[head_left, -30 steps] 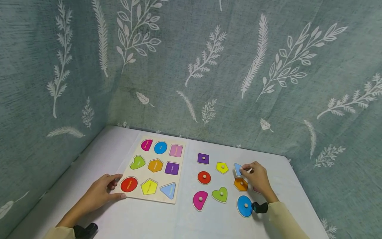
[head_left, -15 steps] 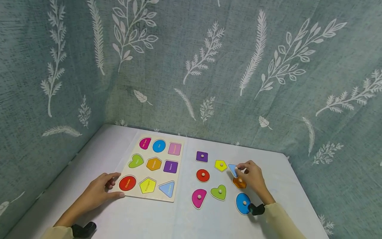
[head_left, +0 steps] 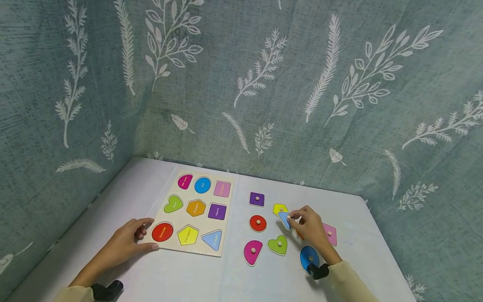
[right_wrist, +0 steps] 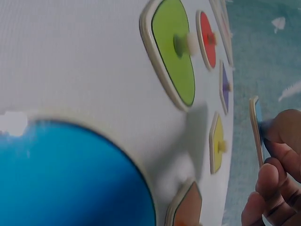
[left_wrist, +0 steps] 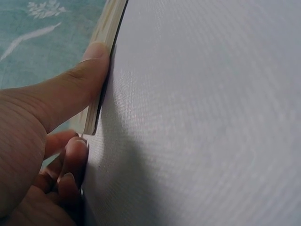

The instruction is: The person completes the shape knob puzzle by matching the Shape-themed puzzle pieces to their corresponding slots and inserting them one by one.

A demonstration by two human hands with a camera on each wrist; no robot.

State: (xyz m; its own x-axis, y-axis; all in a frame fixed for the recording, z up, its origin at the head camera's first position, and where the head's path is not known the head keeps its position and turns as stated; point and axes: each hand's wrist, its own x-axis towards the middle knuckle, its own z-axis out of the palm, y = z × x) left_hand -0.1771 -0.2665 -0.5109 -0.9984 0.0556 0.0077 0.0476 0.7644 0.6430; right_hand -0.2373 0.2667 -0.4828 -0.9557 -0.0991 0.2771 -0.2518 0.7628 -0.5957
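My left hand (head_left: 124, 243) holds the near left corner of the wooden shape puzzle board (head_left: 173, 217). In the left wrist view the thumb (left_wrist: 89, 70) presses on the board's side edge (left_wrist: 115, 21), with the other fingers bent around the corner. My right hand (head_left: 309, 224) pinches the knob of a light blue triangle puzzle piece (head_left: 284, 219). The piece is raised and tilted, and overlaps the yellow pentagon piece (head_left: 278, 207) in the head view. Seen from the right wrist, the triangle (right_wrist: 256, 127) stands edge-on above the cloth. Under the right hand, the orange hexagon piece (head_left: 300, 236) is mostly hidden.
Other knobbed pieces lie on the white cloth: purple square (head_left: 257, 199), red circle (head_left: 258, 223), magenta half round (head_left: 253, 252), green heart (head_left: 278, 245), blue oval (head_left: 307, 253) and pink square (head_left: 332, 235). A leaf-patterned green curtain (head_left: 211, 84) borders the table.
My right hand has lifted the triangle piece and carried it left, from above the hexagon to over the pentagon. The pink square now shows. My left hand stays at the board's corner.
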